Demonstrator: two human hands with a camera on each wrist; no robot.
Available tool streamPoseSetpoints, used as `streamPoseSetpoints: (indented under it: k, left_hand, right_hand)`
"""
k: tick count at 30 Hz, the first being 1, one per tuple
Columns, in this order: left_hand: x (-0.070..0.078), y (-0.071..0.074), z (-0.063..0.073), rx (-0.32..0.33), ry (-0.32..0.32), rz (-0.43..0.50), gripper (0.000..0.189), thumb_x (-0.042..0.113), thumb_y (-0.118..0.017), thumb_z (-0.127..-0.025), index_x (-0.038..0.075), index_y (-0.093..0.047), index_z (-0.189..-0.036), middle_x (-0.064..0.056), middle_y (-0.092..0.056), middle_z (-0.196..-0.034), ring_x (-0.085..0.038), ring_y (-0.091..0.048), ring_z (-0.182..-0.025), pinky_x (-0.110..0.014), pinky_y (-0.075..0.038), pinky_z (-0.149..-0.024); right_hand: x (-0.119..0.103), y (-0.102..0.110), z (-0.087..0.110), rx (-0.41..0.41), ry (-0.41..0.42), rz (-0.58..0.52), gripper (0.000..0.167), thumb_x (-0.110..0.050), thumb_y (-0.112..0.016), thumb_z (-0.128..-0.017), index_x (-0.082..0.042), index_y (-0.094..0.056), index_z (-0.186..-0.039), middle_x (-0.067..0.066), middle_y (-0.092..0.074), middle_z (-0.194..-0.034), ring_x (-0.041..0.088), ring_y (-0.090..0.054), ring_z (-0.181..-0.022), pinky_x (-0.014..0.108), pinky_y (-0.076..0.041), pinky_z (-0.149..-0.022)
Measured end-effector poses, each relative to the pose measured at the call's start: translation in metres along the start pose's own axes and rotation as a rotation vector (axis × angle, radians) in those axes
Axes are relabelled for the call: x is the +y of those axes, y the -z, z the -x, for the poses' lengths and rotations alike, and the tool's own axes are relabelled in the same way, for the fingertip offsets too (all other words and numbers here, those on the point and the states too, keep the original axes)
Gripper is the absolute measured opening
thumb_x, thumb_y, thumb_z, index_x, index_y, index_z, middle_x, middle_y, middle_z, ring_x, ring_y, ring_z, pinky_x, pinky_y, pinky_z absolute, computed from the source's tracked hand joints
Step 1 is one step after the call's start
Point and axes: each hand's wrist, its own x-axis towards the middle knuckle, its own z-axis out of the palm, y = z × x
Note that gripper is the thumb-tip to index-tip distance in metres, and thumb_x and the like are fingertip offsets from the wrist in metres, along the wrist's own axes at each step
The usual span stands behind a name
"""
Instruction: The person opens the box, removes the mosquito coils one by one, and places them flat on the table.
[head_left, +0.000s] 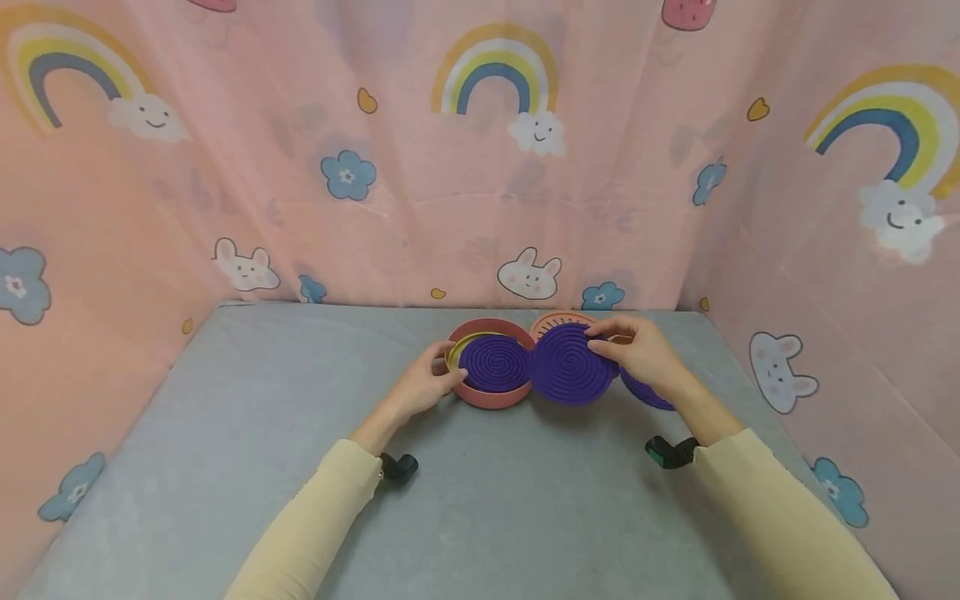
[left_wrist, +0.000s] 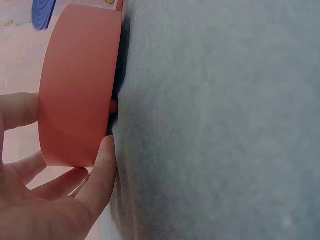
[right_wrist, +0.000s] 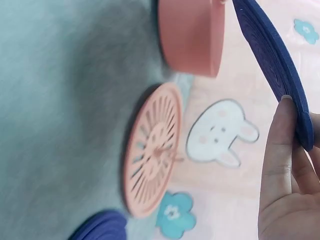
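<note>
The fingers and thumb of the right hand (head_left: 637, 354) are pinched together on the rim of a purple spiral disc (head_left: 572, 367), which hangs tilted above the table with its coiled face toward the head camera; the rest of it reaches out to the left of the fingertips. The left hand (head_left: 423, 387) has its thumb and fingers spread apart to grip the outer left side of a round pink container (head_left: 491, 400), the thumb low on the wall. Inside that container, just beyond these fingertips, sit a second purple disc (head_left: 495, 364) and a yellow rim (head_left: 454, 357) beside it. The held disc's left edge overlaps the container's right side in the head view, though whether they touch I cannot tell. Behind the held disc, a slotted peach disc (right_wrist: 156, 150) lies on the grey table (head_left: 300, 467), and a third purple disc (head_left: 651, 396) lies below the right hand, partly hidden. Dark devices (head_left: 400, 468) show at both wrists, by the cream sleeves (head_left: 315, 517). Beyond hangs a pink curtain (head_left: 435, 217) printed with rainbows and rabbits.
</note>
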Motion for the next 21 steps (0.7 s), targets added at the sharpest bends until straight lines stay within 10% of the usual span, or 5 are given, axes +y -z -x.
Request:
streamPoseSetpoints:
  k: [21]
  left_hand:
    - [-0.002, 0.001, -0.001, 0.001, -0.002, -0.035, 0.064, 0.032, -0.07, -0.098, 0.016, -0.043, -0.153, -0.01, -0.044, -0.154, -0.031, -0.05, -0.136, -0.047, -0.052, -0.1]
  right_hand:
    - [0.07, -0.005, 0.027, 0.003, -0.113, 0.129, 0.027, -0.014, -0.07, -0.097, 0.0, -0.069, -0.12, 0.018, -0.067, -0.116, 0.026, -0.062, -0.099, 0.024, -0.052, -0.07]
